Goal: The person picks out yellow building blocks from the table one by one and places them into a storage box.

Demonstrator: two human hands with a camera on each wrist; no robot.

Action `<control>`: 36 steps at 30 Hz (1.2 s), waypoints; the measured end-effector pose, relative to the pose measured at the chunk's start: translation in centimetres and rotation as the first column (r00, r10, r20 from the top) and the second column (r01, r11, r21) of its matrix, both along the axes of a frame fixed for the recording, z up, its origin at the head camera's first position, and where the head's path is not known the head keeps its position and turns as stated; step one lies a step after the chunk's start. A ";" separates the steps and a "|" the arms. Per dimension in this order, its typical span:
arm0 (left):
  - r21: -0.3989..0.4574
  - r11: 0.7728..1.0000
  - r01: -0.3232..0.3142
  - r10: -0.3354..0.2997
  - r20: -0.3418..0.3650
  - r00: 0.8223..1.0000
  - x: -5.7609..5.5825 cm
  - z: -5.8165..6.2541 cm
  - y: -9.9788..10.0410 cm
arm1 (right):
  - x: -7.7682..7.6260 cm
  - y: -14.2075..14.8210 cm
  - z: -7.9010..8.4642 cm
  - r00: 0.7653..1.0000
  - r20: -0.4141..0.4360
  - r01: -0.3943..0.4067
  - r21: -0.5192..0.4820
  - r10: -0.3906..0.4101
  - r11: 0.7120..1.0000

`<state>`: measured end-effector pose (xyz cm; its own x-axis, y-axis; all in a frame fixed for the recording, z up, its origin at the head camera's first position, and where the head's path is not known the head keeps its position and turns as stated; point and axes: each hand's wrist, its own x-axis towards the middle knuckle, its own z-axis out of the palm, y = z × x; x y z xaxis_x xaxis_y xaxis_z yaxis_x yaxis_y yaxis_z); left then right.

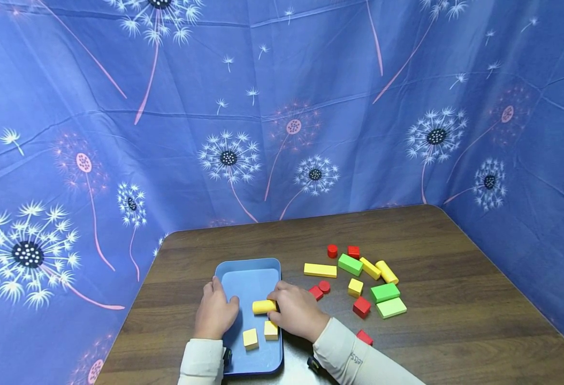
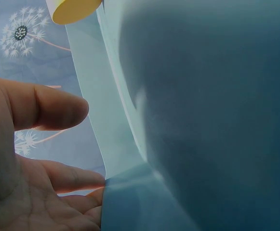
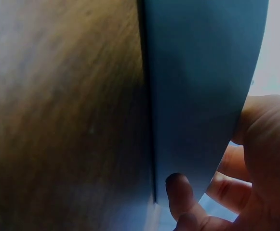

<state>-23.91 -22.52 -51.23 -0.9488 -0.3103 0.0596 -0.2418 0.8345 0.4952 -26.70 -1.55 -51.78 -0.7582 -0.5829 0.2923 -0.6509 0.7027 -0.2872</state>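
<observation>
A blue tray (image 1: 248, 369) lies on the table, with two pale yellow cubes, one cube (image 1: 250, 339) and another cube (image 1: 271, 330), on its floor. Over the tray's right side, my right hand (image 1: 297, 313) pinches one end of a yellow cylinder (image 1: 263, 307). The right wrist view has one fingertip (image 3: 178, 185) against the outer wall. My left hand (image 1: 216, 311) is at the left rim, its fingers extended and the thumb apart over the inside. In the left wrist view, the cylinder's end (image 2: 77, 10) shows at the top; the left fingertips (image 2: 94, 179) meet the tray wall.
Right of the tray lie several loose blocks, among them a long yellow block (image 1: 320, 270), a green block (image 1: 385, 292), a red cube (image 1: 361, 307) and another yellow cylinder (image 1: 387, 272). A blue dandelion-patterned cloth (image 1: 272, 107) hangs behind the wooden table (image 1: 455, 289).
</observation>
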 end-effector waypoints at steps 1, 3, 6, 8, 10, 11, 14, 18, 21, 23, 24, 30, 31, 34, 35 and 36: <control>-0.002 1.000 0.000 0.000 -0.004 1.000 0.0 0.0 0.0 | 0.0 0.0 0.0 1.000 -0.004 0.001 0.001 -0.001 1.000; 0.001 1.000 -0.003 0.003 -0.003 1.000 0.0 0.0 0.0 | 0.1 0.0 0.0 1.000 -0.007 0.004 0.002 -0.004 1.000; 0.009 1.000 -0.007 0.007 0.005 1.000 0.0 -0.1 0.0 | 0.1 -0.1 0.0 1.000 -0.015 0.008 0.003 -0.008 1.000; 0.013 1.000 -0.007 0.007 0.012 1.000 -0.1 -0.1 0.0 | 0.1 -0.1 0.0 1.000 -0.023 0.010 0.002 -0.010 1.000; 0.011 1.000 -0.004 0.004 0.014 1.000 -0.1 -0.1 0.0 | 0.1 -0.1 0.0 0.999 -0.031 0.011 0.001 -0.011 1.000; 0.009 1.000 -0.002 0.002 0.012 1.000 -0.1 -0.1 0.0 | 0.1 -0.1 0.0 0.999 -0.034 0.012 0.000 -0.012 1.000; 0.009 1.000 0.000 0.000 0.006 1.000 0.0 -0.1 0.0 | 0.2 -0.1 0.0 0.999 -0.038 0.019 0.002 -0.019 1.000; 0.013 1.000 0.002 -0.002 -0.001 1.000 0.0 0.0 0.1 | 0.2 -0.1 0.0 0.999 -0.041 0.025 0.012 -0.025 1.000; 0.012 1.000 0.004 -0.004 -0.006 1.000 0.0 0.0 0.1 | 0.2 -0.2 0.1 0.999 -0.042 0.023 0.020 -0.023 1.000; 0.011 1.000 0.006 -0.006 -0.010 1.000 0.0 0.1 0.1 | 0.2 -0.2 0.1 0.999 -0.044 0.022 0.026 -0.021 0.999; 0.011 1.000 0.008 -0.008 -0.011 1.000 0.1 0.1 0.1 | 0.2 -0.2 0.2 0.999 -0.042 0.022 0.029 -0.021 0.999; 0.003 1.000 0.007 -0.007 -0.017 1.000 0.1 0.1 0.0 | 0.2 -0.2 0.3 0.999 -0.037 0.031 0.050 -0.029 0.998; 0.002 1.000 0.005 -0.005 -0.018 1.000 0.1 0.0 0.0 | 0.2 -0.2 0.3 0.999 -0.035 0.033 0.051 -0.031 0.998; 0.003 1.000 -0.001 0.001 -0.015 1.000 0.1 0.0 0.0 | 0.2 -0.2 0.3 0.999 -0.026 0.033 0.051 -0.032 0.998; 0.003 1.000 -0.001 0.001 -0.015 1.000 0.1 0.0 0.0 | 0.2 -0.2 0.3 0.999 -0.026 0.031 0.050 -0.030 0.998; 0.002 1.000 -0.001 0.001 -0.015 1.000 0.0 0.0 0.0 | 0.2 -0.2 0.3 0.999 -0.029 0.030 0.049 -0.028 0.998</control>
